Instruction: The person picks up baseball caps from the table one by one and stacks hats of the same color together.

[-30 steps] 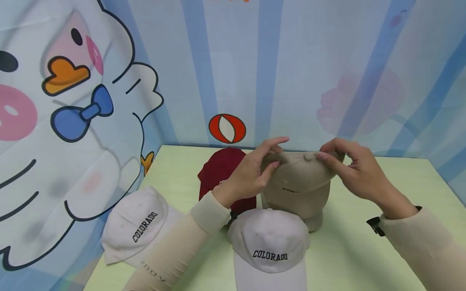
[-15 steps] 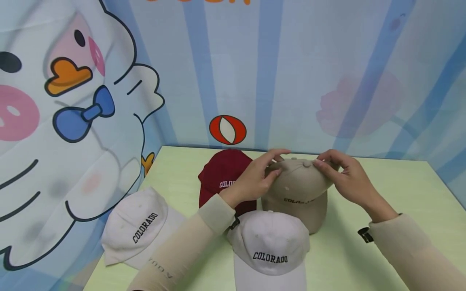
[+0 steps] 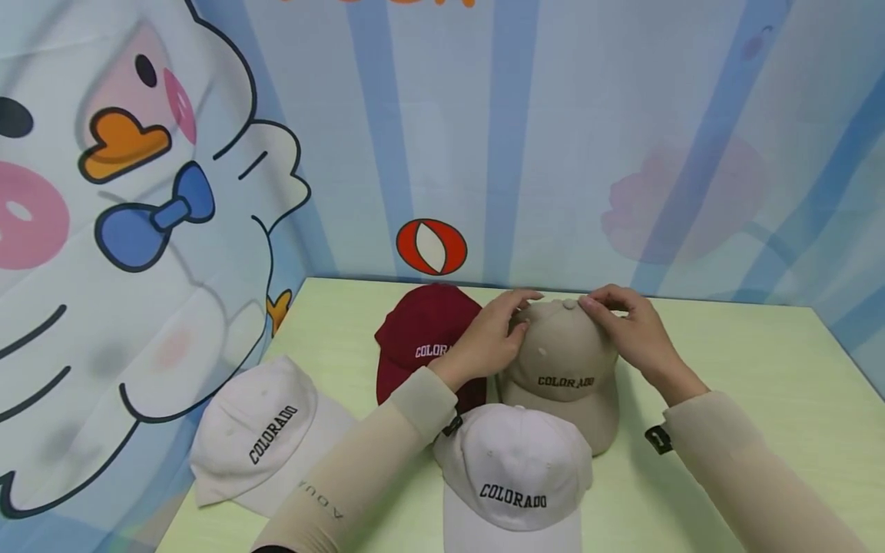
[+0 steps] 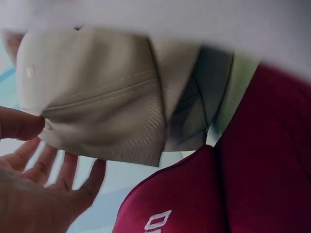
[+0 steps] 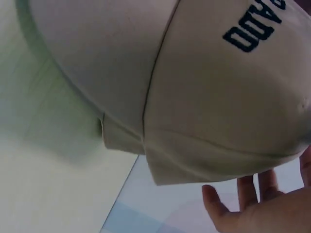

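A beige baseball cap with dark "COLORADO" lettering sits at the back middle of the table, brim toward me. My left hand holds its left side, the thumb on the crown and the fingers behind it. On the upper right, my right hand pinches the cap close to its top button, with the thumb in front. In the left wrist view my thumb touches the fabric above the back hem. Another layer of similar fabric shows under the cap there; most of it is hidden.
A maroon cap stands left of the beige one, partly behind my left hand. One white cap is in front, another white cap at the table's left. A printed cloth hangs behind the table.
The beige cap has come down and tilted upright, so its full lettering and brim now show. Both hands have followed it, the right hand moving left.
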A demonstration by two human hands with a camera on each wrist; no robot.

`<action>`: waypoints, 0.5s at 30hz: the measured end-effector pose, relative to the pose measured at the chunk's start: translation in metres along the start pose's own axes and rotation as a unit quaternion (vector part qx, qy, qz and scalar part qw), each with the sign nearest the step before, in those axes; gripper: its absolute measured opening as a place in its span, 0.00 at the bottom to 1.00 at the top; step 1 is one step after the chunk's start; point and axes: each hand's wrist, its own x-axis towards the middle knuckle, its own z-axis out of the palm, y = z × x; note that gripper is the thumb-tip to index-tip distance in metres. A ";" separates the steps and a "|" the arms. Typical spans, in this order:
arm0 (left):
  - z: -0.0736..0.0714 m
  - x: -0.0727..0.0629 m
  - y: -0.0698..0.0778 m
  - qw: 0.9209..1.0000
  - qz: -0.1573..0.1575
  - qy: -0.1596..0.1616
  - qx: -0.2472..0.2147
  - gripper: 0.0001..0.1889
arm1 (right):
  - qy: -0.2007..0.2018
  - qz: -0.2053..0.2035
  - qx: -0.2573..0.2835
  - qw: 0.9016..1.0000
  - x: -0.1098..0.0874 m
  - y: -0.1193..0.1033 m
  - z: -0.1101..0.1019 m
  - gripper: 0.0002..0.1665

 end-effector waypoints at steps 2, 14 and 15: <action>0.000 0.000 -0.001 1.000 -0.006 0.003 0.013 0.24 | 0.008 0.010 -0.002 1.000 0.003 0.001 0.005 0.27; 0.006 -0.009 0.008 0.989 -0.064 -0.061 0.118 0.33 | 0.020 0.045 0.009 0.999 0.015 0.012 0.030 0.26; 0.006 -0.010 0.009 0.988 -0.065 -0.067 0.124 0.33 | 0.022 0.045 0.010 0.999 0.016 0.013 0.032 0.26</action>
